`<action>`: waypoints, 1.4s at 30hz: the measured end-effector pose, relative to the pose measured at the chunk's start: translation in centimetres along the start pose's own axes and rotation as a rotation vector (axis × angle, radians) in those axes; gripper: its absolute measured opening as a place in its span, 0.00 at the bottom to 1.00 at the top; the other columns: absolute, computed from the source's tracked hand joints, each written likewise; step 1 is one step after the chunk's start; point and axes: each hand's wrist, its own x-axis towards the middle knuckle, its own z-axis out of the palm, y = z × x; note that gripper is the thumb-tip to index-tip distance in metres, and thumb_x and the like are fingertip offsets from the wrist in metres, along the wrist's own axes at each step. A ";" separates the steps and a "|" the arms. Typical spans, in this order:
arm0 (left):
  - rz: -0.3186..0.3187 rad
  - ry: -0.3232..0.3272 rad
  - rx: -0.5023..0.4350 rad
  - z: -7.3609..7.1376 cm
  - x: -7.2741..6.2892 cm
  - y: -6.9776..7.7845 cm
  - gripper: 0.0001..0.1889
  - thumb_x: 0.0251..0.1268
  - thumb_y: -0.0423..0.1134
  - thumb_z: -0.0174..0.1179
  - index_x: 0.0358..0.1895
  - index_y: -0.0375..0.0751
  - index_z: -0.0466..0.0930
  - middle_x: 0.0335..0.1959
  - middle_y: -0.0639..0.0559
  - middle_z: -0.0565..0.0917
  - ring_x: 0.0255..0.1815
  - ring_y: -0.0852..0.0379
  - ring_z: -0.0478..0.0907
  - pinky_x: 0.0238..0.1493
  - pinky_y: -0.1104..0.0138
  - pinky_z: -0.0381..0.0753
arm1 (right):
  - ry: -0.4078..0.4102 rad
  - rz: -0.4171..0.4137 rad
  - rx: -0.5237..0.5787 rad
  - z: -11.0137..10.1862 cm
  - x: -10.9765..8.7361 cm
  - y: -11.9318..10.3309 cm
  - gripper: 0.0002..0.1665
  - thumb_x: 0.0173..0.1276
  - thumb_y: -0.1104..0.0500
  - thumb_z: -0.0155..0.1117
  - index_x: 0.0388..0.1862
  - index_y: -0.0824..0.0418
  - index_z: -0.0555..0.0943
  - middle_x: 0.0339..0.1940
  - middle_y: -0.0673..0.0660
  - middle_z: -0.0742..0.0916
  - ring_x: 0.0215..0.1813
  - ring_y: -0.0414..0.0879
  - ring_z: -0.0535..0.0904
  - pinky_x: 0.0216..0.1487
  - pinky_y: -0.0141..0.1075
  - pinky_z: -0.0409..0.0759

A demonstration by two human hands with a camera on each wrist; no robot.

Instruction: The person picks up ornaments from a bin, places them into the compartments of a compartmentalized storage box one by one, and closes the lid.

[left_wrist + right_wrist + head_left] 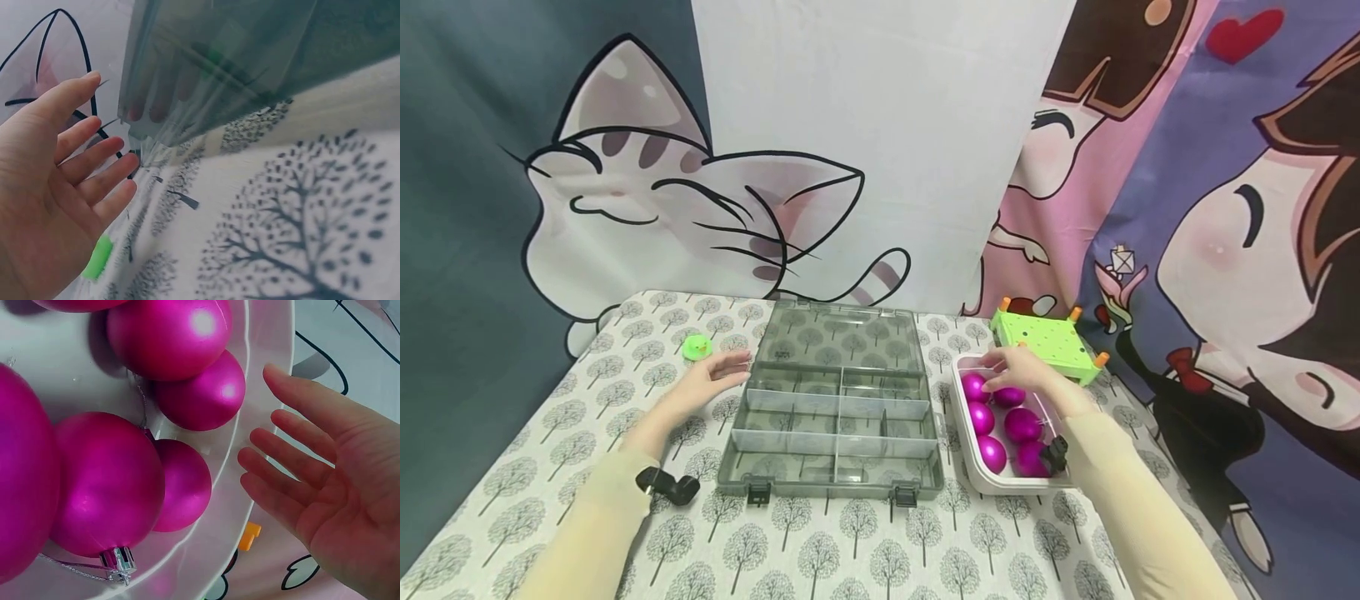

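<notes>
My left hand (703, 385) is held with fingers extended beside the left edge of a grey transparent compartment box (797, 468), holding nothing. The box lies with its lid (842, 337) folded back, and its divided compartments hold nothing. In the left wrist view the left fingertips are close to the box's grey wall (206, 81). Over the far end of a white tub (1017, 484) is my right hand (1026, 372), its fingers loosely extended. Several magenta Christmas baubles (992, 454) lie in the tub. The right wrist view shows a gap between the fingers and the nearest bauble (183, 485).
A small green duck toy (697, 347) sits left of the box. Behind the tub stands a light green perforated stool-like toy (1045, 337) with orange feet. The tree-patterned cloth (816, 554) covers the table, and cartoon curtains (880, 125) hang behind it.
</notes>
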 end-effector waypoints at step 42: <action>-0.068 0.017 -0.067 1.9 -0.9 -2.0 0.30 0.74 0.45 0.54 0.70 0.28 0.63 0.70 0.32 0.67 0.72 0.36 0.62 0.72 0.63 0.65 | -0.116 0.080 -0.064 1.1 1.2 -0.3 0.28 0.58 0.54 0.74 0.54 0.67 0.80 0.48 0.67 0.87 0.55 0.61 0.82 0.60 0.53 0.78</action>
